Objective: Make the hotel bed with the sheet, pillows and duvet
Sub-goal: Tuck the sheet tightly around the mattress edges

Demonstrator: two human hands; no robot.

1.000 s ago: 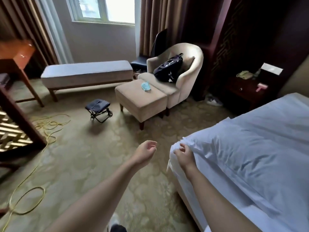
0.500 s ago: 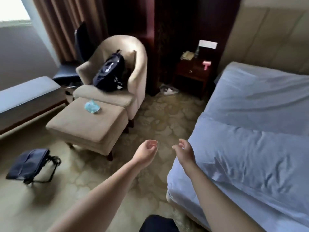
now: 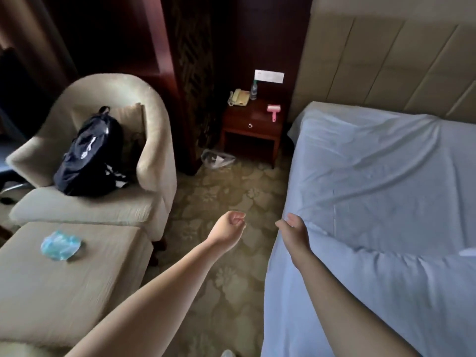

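Carpet [image 3: 231, 191] beside sheeted bed [image 3: 373, 189], nightstand [image 3: 251, 124] beyond, left hand [image 3: 228, 229] loosely curled, empty, right hand [image 3: 295, 231] grip released

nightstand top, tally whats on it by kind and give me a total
On the nightstand:
phone: 1
water bottle: 1
pink lint roller: 1
Total: 3
The white card above the back edge is not counted; it may be on the wall.
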